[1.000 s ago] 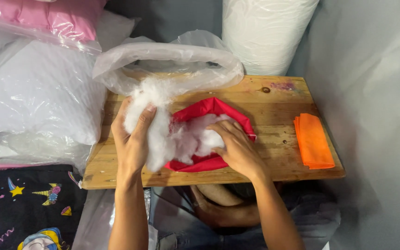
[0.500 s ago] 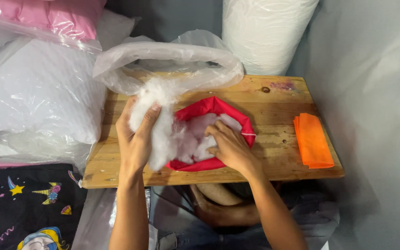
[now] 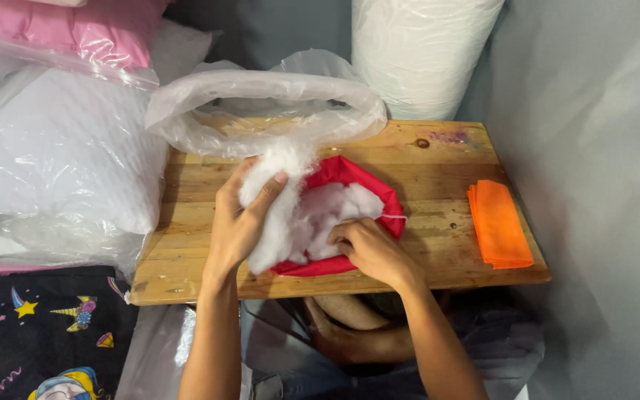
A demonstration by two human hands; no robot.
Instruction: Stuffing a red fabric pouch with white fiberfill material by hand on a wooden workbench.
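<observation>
While your left hand (image 3: 242, 222) grips stuffing (image 3: 275, 174), press it deep; right hand (image 3: 368, 248) pinches the red cover (image 3: 364, 181) open.

Left hand (image 3: 242, 222) nearer red cover (image 3: 368, 189), seemingly

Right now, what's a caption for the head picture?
Left hand grips white stuffing over a red fabric cover; right hand presses inside.
</observation>
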